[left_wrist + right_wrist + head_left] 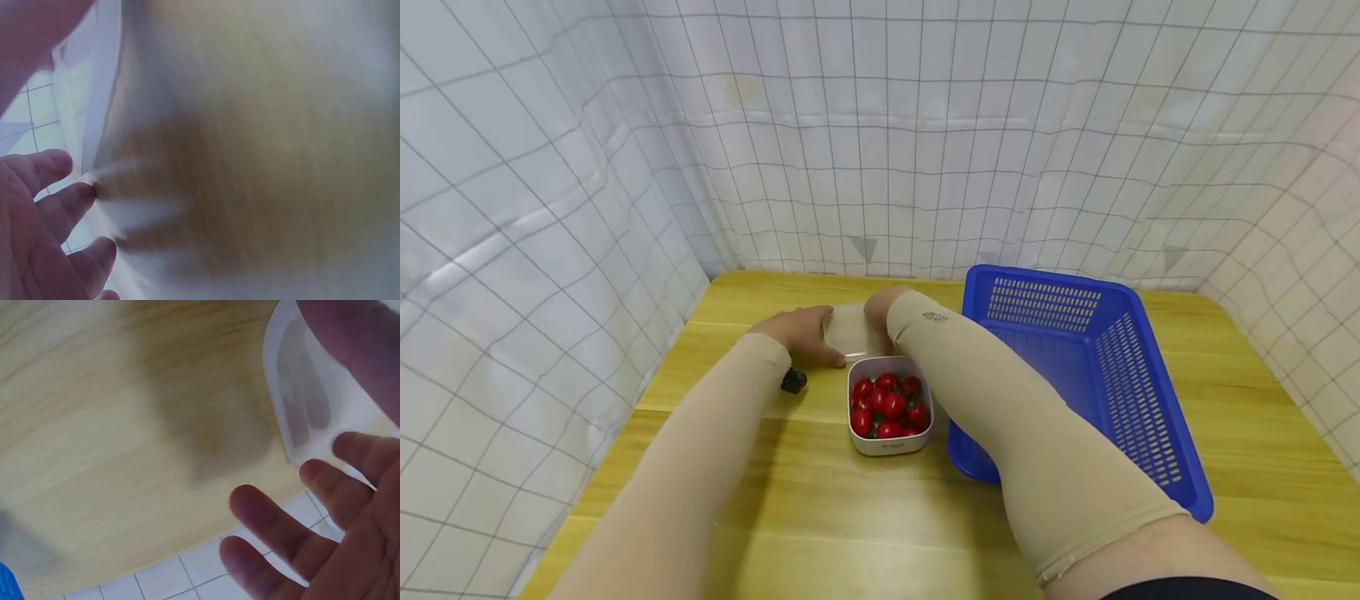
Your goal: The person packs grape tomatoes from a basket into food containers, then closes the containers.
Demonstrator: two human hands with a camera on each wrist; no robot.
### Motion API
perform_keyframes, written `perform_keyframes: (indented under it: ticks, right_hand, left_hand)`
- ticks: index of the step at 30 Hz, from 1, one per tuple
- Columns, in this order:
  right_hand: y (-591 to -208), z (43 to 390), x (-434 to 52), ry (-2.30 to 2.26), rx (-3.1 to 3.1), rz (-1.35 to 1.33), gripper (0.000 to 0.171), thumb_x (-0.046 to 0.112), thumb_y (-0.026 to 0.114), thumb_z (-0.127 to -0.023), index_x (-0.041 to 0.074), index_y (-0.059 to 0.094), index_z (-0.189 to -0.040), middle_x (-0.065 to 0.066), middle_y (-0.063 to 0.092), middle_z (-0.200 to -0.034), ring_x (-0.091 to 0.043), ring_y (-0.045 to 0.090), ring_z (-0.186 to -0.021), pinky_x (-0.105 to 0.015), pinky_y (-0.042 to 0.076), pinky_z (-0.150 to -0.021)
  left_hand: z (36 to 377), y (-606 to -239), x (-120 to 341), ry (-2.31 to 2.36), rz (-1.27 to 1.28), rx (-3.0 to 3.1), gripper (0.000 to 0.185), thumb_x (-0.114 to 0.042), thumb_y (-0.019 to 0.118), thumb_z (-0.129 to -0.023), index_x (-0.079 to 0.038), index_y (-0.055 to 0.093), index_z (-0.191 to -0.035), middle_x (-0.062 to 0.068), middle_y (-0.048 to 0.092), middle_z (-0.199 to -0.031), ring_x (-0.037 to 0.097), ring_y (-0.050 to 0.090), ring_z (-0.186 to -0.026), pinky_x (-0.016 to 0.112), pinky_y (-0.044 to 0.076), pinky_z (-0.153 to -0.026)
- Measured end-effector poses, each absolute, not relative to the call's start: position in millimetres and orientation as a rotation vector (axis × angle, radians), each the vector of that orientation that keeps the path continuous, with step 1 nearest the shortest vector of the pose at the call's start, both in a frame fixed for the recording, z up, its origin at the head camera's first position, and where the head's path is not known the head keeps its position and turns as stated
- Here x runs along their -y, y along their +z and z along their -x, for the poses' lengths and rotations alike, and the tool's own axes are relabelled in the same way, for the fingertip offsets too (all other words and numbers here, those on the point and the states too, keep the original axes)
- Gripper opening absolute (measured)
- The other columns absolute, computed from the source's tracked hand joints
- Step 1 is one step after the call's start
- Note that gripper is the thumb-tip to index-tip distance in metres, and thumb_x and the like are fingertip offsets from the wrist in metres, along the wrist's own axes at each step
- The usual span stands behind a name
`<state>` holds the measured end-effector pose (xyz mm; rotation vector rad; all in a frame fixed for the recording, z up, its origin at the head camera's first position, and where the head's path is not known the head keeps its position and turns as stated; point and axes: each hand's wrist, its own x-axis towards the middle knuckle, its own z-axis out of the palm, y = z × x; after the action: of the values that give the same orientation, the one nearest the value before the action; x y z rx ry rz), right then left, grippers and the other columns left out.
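A clear, pale lid [848, 332] lies on the table between the two hands, just behind a white box [889, 447] of cherry tomatoes [893, 406]. My left hand [805, 332] is at the lid's left side, thumb toward its front corner. In the left wrist view, the fingers [72, 209] are spread by the lid's edge [103, 81]. At the lid's right side is my right hand [880, 310], partly hidden by its sleeve. The right wrist view has its fingers [269, 519] apart and fairly straight beside the lid [294, 387]; firm contact cannot be made out.
A blue plastic basket [1150, 367] with slotted walls stands on the right of the wooden table [850, 517], partly behind the right forearm. A small black object [793, 381] is by the left wrist. White gridded curtains [880, 150] hang around the table's back and sides.
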<state>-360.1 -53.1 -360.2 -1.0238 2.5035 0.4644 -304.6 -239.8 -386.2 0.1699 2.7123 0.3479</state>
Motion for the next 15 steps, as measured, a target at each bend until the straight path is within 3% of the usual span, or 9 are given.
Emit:
perform_keyframes:
  ticks: [10,15]
  right_hand:
    - [-373.0,370.7,52.2,0.403,-2.536,0.952,0.064,0.03,0.098,-0.07,0.012,0.067,-0.123,-0.004,0.072,-0.12,-0.022,0.066,-0.112,-0.034,0.055,-0.103]
    - [-378.1,374.0,51.7,0.42,-2.559,0.968,0.084,0.031,0.096,-0.071,0.008,0.056,-0.141,-0.012,0.064,-0.142,-0.028,0.062,-0.131,-0.037,0.051,-0.112]
  left_hand:
    - [311.9,-391.5,235.1,0.397,-0.195,-2.707,0.113,-0.057,0.085,-0.082,-0.015,0.026,-0.168,0.015,0.045,-0.164,0.039,0.047,-0.146,0.056,0.038,-0.123]
    - [320.7,-396.3,233.8,0.365,-0.254,-2.713,0.116,-0.057,0.087,-0.078,-0.014,0.027,-0.167,0.014,0.047,-0.162,0.037,0.049,-0.144,0.056,0.04,-0.121]
